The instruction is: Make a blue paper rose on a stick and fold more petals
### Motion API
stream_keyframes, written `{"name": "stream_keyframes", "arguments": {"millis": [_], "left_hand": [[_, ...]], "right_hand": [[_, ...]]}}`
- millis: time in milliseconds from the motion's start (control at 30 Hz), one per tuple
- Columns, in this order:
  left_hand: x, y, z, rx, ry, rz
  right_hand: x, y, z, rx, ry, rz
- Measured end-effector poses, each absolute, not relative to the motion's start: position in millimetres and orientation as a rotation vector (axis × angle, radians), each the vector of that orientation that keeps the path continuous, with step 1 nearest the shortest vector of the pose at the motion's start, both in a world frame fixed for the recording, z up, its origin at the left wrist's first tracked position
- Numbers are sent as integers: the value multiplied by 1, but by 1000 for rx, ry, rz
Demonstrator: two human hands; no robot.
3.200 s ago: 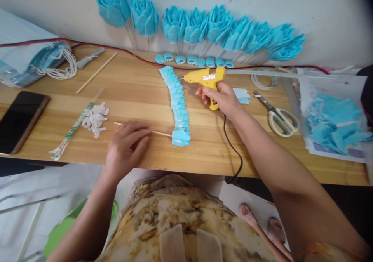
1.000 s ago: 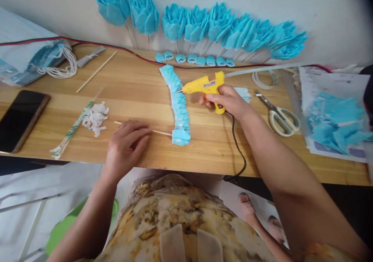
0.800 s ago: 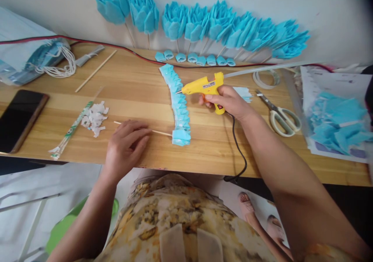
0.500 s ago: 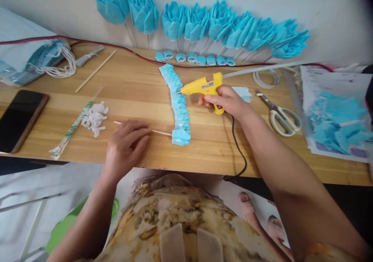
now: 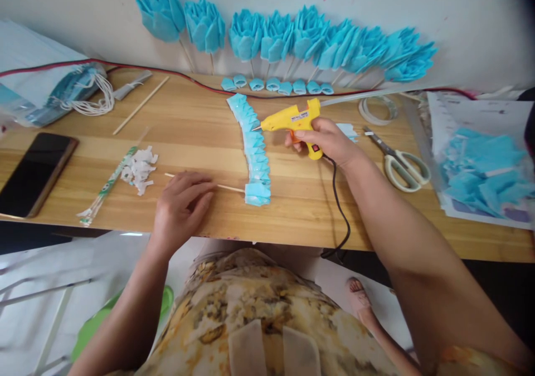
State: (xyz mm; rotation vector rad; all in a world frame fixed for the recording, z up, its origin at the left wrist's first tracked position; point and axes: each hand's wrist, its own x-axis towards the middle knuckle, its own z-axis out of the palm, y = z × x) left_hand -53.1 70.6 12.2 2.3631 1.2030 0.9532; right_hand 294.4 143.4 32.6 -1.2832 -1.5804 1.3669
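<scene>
My right hand [image 5: 317,139] grips a yellow hot glue gun [image 5: 292,118], a finger at its orange trigger. The gun's nozzle points left, at the upper part of a pleated blue strip [image 5: 252,139] on the wooden table. Whether the tip touches the strip I cannot tell. Glossy clear patches show along the strip's left edge. A thin wooden stick [image 5: 231,188] meets the strip's lower end, where a blue flap lies. My left hand [image 5: 179,206] rests over this stick with curled fingers, holding it against the table; its middle is hidden under them.
Blue flowers on sticks [image 5: 307,33] lean along the wall, small blue cups [image 5: 273,84] before them. Scissors [image 5: 405,167] and a bag of blue pieces [image 5: 489,167] lie right. A phone [image 5: 35,172], white scraps [image 5: 140,170] and another stick [image 5: 141,106] lie left. The gun's black cord [image 5: 339,200] hangs over the front edge.
The glue gun in my right hand has moved slightly up along the strip. My left hand stays on the stick. The whole view has shifted a little.
</scene>
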Motion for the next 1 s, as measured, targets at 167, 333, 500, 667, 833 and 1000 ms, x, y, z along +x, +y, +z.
{"name": "stream_keyframes", "arguments": {"millis": [167, 333, 500, 667, 833, 1000], "left_hand": [[-53, 71, 11, 2363, 1205, 956], [-53, 71, 12, 2361, 1215, 950], [-53, 70, 12, 2341, 1215, 949], [-54, 71, 11, 2370, 1201, 943], [-54, 70, 13, 2363, 1208, 912], [-55, 71, 13, 2359, 1215, 908]], "right_hand": [[298, 141, 36, -1299, -1605, 1423], [300, 141, 38, -1288, -1624, 1443], [301, 141, 39, -1281, -1644, 1450], [302, 142, 37, -1253, -1663, 1454], [304, 143, 36, -1258, -1667, 1453], [302, 142, 40, -1290, -1666, 1452]]}}
